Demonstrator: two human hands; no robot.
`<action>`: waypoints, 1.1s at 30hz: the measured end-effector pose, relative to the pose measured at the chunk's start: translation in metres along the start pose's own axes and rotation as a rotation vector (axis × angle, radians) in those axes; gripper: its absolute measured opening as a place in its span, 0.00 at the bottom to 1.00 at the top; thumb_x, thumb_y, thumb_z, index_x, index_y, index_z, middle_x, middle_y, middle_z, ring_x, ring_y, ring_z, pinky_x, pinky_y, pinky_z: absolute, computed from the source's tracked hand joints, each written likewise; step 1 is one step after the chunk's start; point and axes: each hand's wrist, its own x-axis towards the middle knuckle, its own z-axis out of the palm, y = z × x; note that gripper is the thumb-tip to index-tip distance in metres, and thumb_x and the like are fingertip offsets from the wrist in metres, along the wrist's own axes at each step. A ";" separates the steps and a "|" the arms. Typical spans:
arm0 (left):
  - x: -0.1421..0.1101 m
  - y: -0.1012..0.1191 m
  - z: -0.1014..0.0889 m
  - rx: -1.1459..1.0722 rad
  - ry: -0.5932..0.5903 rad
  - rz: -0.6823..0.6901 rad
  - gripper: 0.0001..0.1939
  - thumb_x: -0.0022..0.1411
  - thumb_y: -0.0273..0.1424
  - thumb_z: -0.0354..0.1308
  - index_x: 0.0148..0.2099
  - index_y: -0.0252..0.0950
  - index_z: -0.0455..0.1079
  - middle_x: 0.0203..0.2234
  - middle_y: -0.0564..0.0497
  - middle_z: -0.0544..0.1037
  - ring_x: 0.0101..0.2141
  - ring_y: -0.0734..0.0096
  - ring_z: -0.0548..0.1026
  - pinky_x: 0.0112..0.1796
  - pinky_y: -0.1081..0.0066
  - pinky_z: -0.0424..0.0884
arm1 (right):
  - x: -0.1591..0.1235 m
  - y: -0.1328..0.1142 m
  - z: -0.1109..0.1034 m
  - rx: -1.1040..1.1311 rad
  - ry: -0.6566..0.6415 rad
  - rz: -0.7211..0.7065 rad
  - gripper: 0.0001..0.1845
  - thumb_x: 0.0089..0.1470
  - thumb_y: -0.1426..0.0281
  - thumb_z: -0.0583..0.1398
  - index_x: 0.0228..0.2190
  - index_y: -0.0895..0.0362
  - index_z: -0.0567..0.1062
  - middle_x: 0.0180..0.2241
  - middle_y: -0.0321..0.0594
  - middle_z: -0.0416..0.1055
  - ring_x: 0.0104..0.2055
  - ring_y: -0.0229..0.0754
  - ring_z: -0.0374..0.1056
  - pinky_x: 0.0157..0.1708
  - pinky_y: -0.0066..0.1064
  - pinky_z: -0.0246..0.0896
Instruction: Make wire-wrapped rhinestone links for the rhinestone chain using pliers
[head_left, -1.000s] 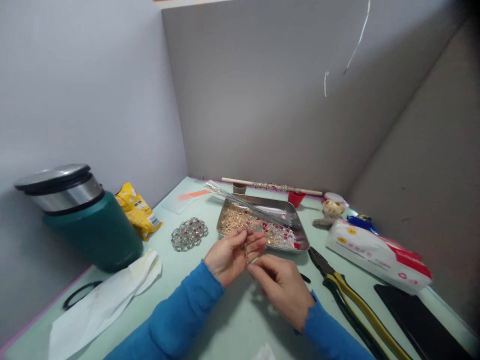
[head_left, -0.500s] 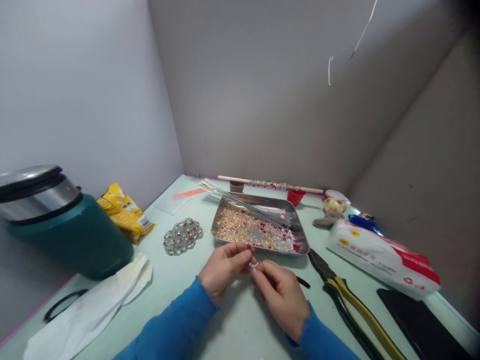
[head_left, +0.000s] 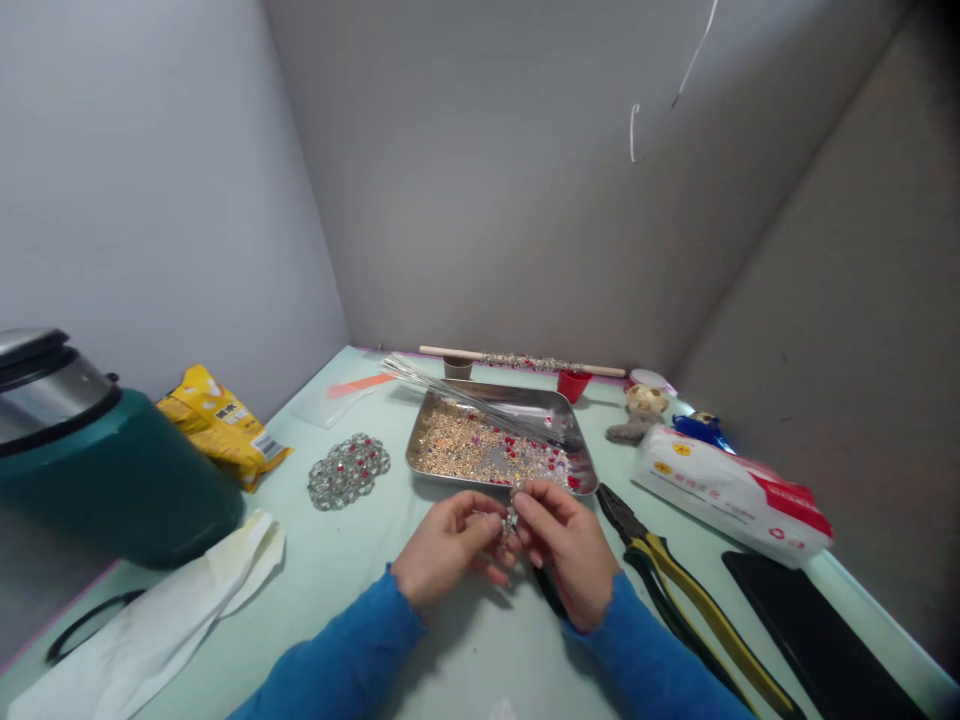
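Observation:
My left hand [head_left: 450, 545] and my right hand [head_left: 566, 545] meet just in front of a steel tray [head_left: 581, 468]. Both pinch a small beaded piece [head_left: 510, 520] held between the fingertips. The tray holds many tiny gold, clear and red beads [head_left: 472, 450], and a bundle of thin wires [head_left: 465, 392] lies across it. A finished round beaded mat [head_left: 349, 468] lies on the table to the left of the tray. Both arms wear blue sleeves.
Yellow-handled pliers [head_left: 675, 590] lie right of my hands, beyond them a white tissue pack [head_left: 731, 490] and a black flat object [head_left: 817, 640]. A green lidded pot [head_left: 97, 465], a yellow snack bag [head_left: 217, 425] and white paper [head_left: 150, 625] sit left. A beaded stick [head_left: 525, 362] lies by the back wall.
My hands came closer together and shifted slightly toward the tray; the right hand's fingers rose to meet the left's on the beaded piece. The camera view drifted to the right.

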 end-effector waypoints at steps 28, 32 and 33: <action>-0.012 0.022 -0.003 0.462 0.029 0.486 0.07 0.54 0.28 0.58 0.33 0.37 0.78 0.32 0.46 0.74 0.30 0.69 0.72 0.33 0.71 0.68 | -0.008 -0.007 0.001 0.083 -0.043 0.006 0.13 0.46 0.63 0.63 0.26 0.58 0.67 0.14 0.29 0.66 0.13 0.27 0.55 0.11 0.17 0.48; -0.005 0.019 -0.006 0.201 0.103 0.321 0.07 0.54 0.30 0.58 0.33 0.34 0.76 0.22 0.51 0.71 0.20 0.76 0.69 0.26 0.72 0.68 | -0.008 -0.010 0.004 0.174 -0.037 0.013 0.14 0.46 0.60 0.63 0.27 0.59 0.69 0.25 0.35 0.70 0.17 0.29 0.59 0.10 0.17 0.50; -0.004 0.017 -0.007 0.117 0.077 0.271 0.08 0.54 0.31 0.58 0.34 0.33 0.75 0.20 0.52 0.70 0.18 0.77 0.68 0.25 0.72 0.67 | -0.008 -0.010 0.004 0.183 -0.031 0.016 0.14 0.46 0.60 0.63 0.28 0.59 0.70 0.25 0.35 0.70 0.17 0.29 0.59 0.10 0.17 0.50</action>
